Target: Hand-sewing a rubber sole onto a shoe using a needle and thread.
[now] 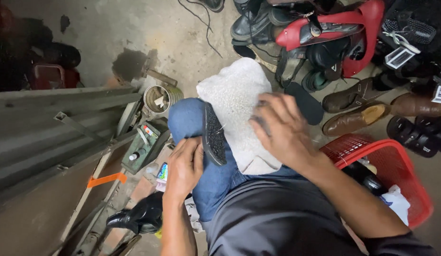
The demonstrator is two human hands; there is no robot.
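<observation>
A dark shoe [213, 135] lies sole-outward on my lap, resting on my blue jeans [192, 121]. My left hand [185, 166] grips the shoe at its near end, fingers curled around the edge. A pale towel [234, 95] is spread over my knee beside the shoe. My right hand [282, 125] is blurred over the towel, fingers bent against the cloth or the shoe's upper; what it holds is hidden.
A red plastic basket [396, 161] with bottles and cloth stands at the right. A heap of shoes [324, 38] and brown shoes [355, 118] fills the far right. At left: a tin can [158, 98], a green tool box [147, 144], a black shoe [137, 218], metal sheeting [49, 123].
</observation>
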